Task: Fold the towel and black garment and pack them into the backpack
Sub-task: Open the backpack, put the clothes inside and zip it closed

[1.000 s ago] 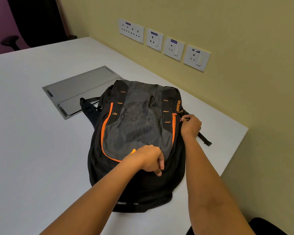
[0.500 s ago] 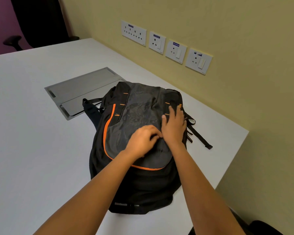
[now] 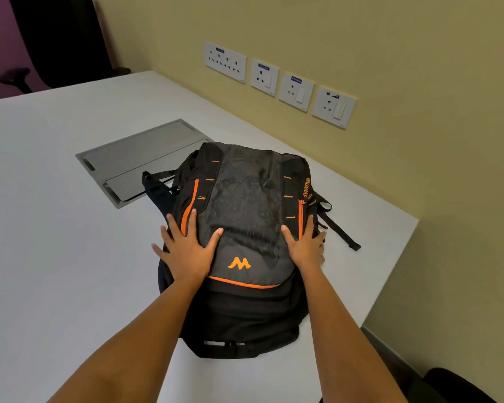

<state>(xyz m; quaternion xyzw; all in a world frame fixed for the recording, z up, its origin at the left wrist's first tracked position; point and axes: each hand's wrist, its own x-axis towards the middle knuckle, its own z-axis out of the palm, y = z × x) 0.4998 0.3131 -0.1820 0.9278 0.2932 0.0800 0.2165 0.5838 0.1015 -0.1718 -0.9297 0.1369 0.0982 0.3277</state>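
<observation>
A black and grey backpack (image 3: 245, 205) with orange trim lies flat on the white table (image 3: 56, 228), zipped shut, front panel up. My left hand (image 3: 188, 247) rests flat on its left side with fingers spread. My right hand (image 3: 304, 244) lies flat on its right side, fingers spread over the orange side zip. Neither hand holds anything. No towel or black garment shows outside the backpack.
A grey metal cable hatch (image 3: 140, 158) is set into the table behind the backpack. A black strap (image 3: 342, 234) trails toward the table's right edge. Wall sockets (image 3: 277, 80) line the yellow wall. A dark office chair (image 3: 58, 39) stands at the far left.
Both hands left the zip pulls, met at the middle of the front panel, then slid apart to the backpack's two sides and now lie flat on it.
</observation>
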